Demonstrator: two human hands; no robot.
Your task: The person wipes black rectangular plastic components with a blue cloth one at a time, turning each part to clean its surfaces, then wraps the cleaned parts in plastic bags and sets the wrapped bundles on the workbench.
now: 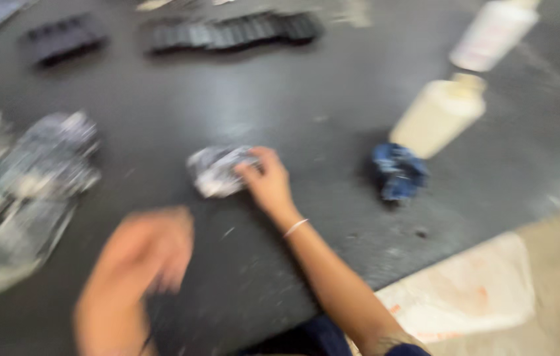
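On dark mat [332, 105], mid-frame, right hand [268, 181] rests fingertips on a small crinkled silver packet [217, 170]; fingers lie over its right edge, pressing or pinching it, but blur hides whether it's truly gripped. Packet sits flat on mat, long axis approx. left-right w/ a slight tilt, left end up toward far side; which end is its top can't be told. Thin bracelet [295, 227] on right wrist. Left hand [145, 254] is nearer the camera, lower left, heavily blurred, fingers pointing down-right, touching nothing that shows; can't tell if open or curled. Left of packet, well apart, a pile of similar silver packets [26, 191]. Right of the hand, a crumpled blue cloth [397, 173], just beside a cream bottle [439, 117] lying tilted; a second, whiter bottle [494, 33] beyond it. Far edge: long black ridged strip [234, 31] and a shorter black piece [62, 39]. Pale sheet [471, 290] lower right, past mat edge.
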